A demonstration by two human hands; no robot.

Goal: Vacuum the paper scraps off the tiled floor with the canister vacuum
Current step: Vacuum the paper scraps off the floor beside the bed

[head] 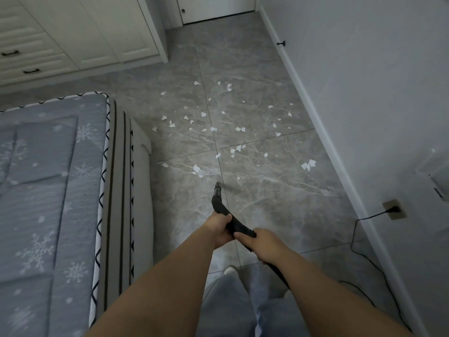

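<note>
Both hands grip black vacuum wand [220,203]: left hand [218,227] forward, right hand [266,244] just behind. Nozzle tip points down at grey tiled floor [267,190]; paper scraps [196,169] lie scattered ahead (nearest just beyond tip).

You are gripping the black vacuum hose handle [228,215] with both hands: your left hand [218,227] is wrapping the curved part, your right hand [264,242] is holding it just behind. The nozzle tip [217,184] is pointing down at the grey tiled floor [267,190], near the closest white paper scraps [196,169]. A bed [48,190] is lying to your left; a black power cord [359,239] is running from a wall socket [394,209] on your right.
</note>
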